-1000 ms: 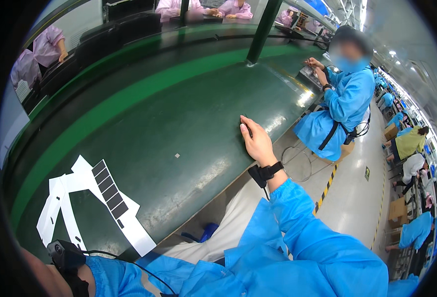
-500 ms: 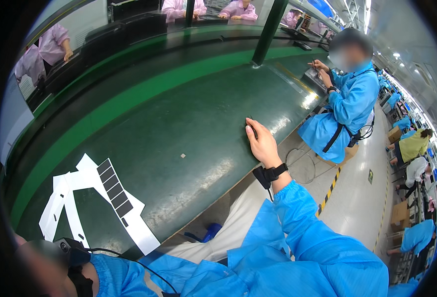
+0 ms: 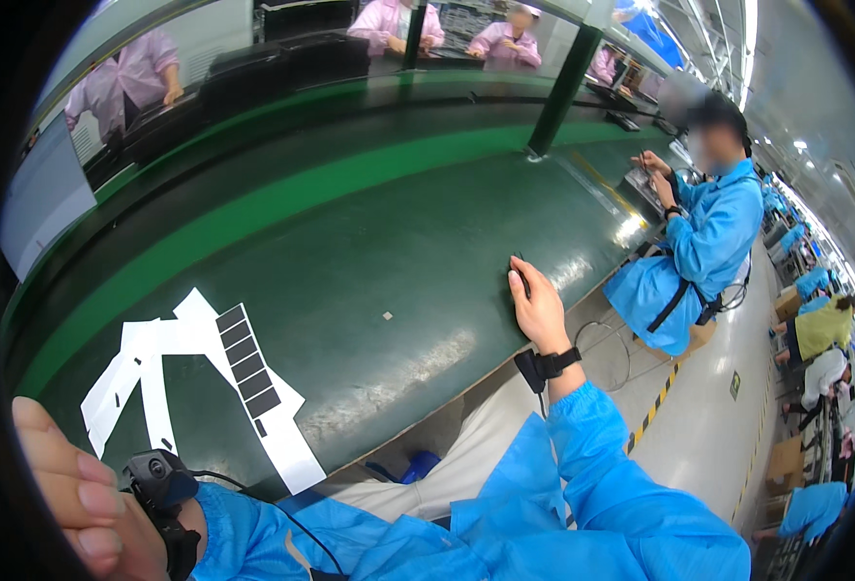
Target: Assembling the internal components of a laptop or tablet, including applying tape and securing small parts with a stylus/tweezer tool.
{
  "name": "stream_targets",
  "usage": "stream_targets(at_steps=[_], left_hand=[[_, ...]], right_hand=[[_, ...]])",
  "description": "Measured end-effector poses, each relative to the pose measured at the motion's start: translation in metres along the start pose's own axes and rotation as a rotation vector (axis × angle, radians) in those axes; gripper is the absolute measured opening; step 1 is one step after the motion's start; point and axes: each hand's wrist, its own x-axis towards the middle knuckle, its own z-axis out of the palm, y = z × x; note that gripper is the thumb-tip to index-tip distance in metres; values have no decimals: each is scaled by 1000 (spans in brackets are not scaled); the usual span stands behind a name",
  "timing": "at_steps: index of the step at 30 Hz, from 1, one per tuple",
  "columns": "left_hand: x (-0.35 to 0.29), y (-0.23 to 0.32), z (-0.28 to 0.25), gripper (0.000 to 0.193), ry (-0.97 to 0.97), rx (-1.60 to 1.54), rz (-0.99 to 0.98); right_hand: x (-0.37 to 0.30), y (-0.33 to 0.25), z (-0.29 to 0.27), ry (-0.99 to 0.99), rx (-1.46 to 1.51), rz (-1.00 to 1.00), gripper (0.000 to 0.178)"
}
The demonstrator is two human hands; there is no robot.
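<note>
My right hand [image 3: 541, 308] is above the bench near its front edge, closed round a thin black tool [image 3: 524, 279] that the fingers partly cover. Close to the camera at lower left is my left hand [image 3: 71, 489], raised with its fingers curled in. Anything inside those fingers is hidden. Beyond it, several white strips [image 3: 161, 337] overlap on the green bench. The nearest to the middle is a white strip with a row of black rectangles [image 3: 246, 366]; the others carry small black pieces. A tiny pale square [image 3: 387, 316] lies alone between the strips and my right hand.
The green bench [image 3: 427, 242] curves away to a dark post [image 3: 563, 97]. A co-worker in blue [image 3: 708, 218] sits at its far right, handling something. People in pink [image 3: 394, 29] work across the bench. A cable loop [image 3: 602, 358] hangs off the front edge.
The view has shifted, so the bench things appear lower and farther right. My left hand has come into clearer view with curled fingers. My right hand keeps its hold on the black tool.
</note>
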Motion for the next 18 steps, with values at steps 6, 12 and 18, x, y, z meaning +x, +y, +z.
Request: stream_targets(at_steps=[6, 12, 18], left_hand=[[-6, 15, 29, 9, 365, -125, -56], [24, 32, 28, 6, 204, -165, -34], [44, 36, 23, 13, -64, -440, 228]], right_hand=[[-3, 0, 8, -22, -11, 9, 38], [0, -2, 2, -2, 37, -23, 35], [-2, -2, -5, -5, 38, -8, 36]])
